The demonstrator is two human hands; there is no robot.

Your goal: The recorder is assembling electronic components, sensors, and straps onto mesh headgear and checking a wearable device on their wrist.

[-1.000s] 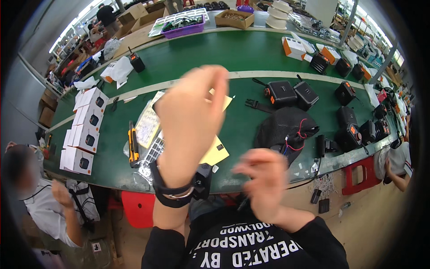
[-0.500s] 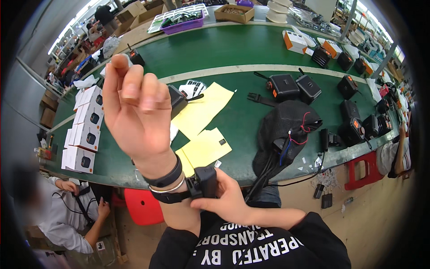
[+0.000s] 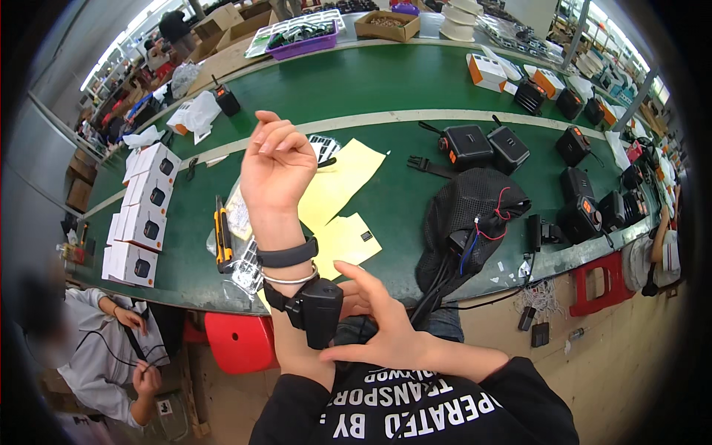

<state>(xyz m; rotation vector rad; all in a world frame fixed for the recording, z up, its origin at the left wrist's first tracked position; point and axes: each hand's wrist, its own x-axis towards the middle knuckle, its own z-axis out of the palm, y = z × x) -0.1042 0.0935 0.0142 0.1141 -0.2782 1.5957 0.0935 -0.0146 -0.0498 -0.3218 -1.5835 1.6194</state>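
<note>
My left hand (image 3: 280, 167) is raised over the green table, palm up. Its fingers are loosely bent with nothing in them. Around that wrist are a black wristband (image 3: 288, 255), a pale bangle (image 3: 291, 279) and a black strap carrying a boxy black device (image 3: 321, 311). My right hand (image 3: 382, 319) is beside the device, with thumb and fingers spread apart. Its fingertips are close to the device's right side; whether they touch it I cannot tell. Yellow sheets (image 3: 345, 182) lie beyond my left wrist, and a black object there is mostly hidden by my hand.
White boxes (image 3: 141, 222) are stacked at left, near a yellow-and-black tool (image 3: 222, 233). A black mesh bag (image 3: 463, 222) with cables and several black devices (image 3: 469, 144) occupy the right. A red stool (image 3: 241, 341) stands below the table edge; a seated person (image 3: 104, 348) handles a cable.
My left hand has drawn back and turned, uncovering the tool and plastic bags on the table. My right hand has loosened from the wrist device, its fingers spreading.
</note>
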